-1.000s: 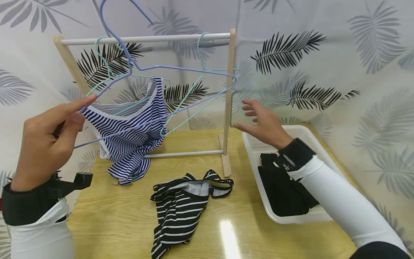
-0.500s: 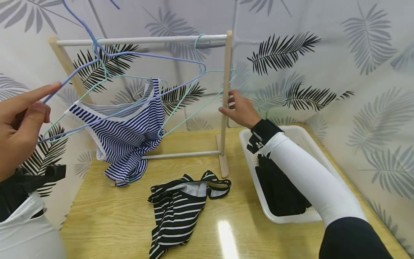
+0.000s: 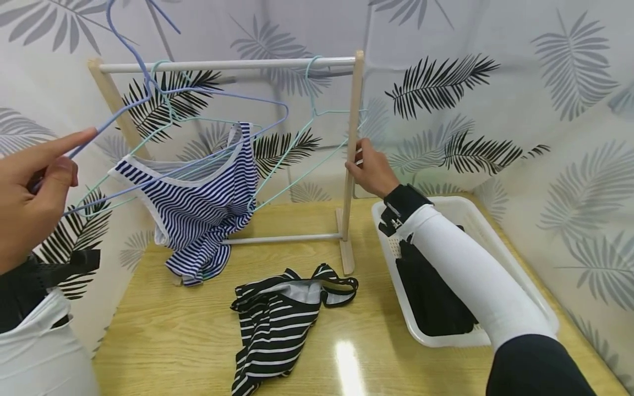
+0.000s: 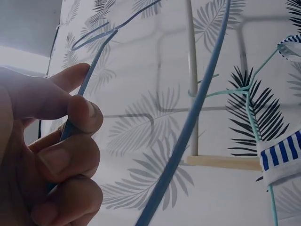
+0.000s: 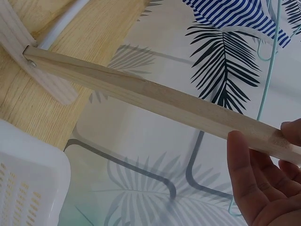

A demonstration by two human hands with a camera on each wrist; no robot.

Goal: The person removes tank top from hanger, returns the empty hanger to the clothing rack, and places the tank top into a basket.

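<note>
At the left of the head view my left hand [image 3: 37, 187] pinches a blue wire hanger [image 3: 147, 85]; in the left wrist view its fingers curl around the wire. The hanger is held in front of a wood-and-white clothes rack. My right hand [image 3: 373, 170] holds the rack's right wooden post [image 3: 354, 118] between thumb and fingers, and the right wrist view shows this post [image 5: 141, 92] close up. On the rack, a blue-and-white striped tank top [image 3: 203, 203] hangs from a mint hanger [image 3: 170, 113], while a second mint hanger [image 3: 313, 114] is bare.
A black-and-white striped garment [image 3: 279, 324] lies crumpled on the wooden table [image 3: 158, 335]. At the right stands a white basket [image 3: 413, 330] with black clothing [image 3: 431, 300] in it, under my right forearm. A leaf-patterned curtain [image 3: 446, 33] hangs behind the rack.
My right hand has moved left from above the basket onto the rack's post. My left hand has shifted left with the blue hanger. The garments and basket stay in place.
</note>
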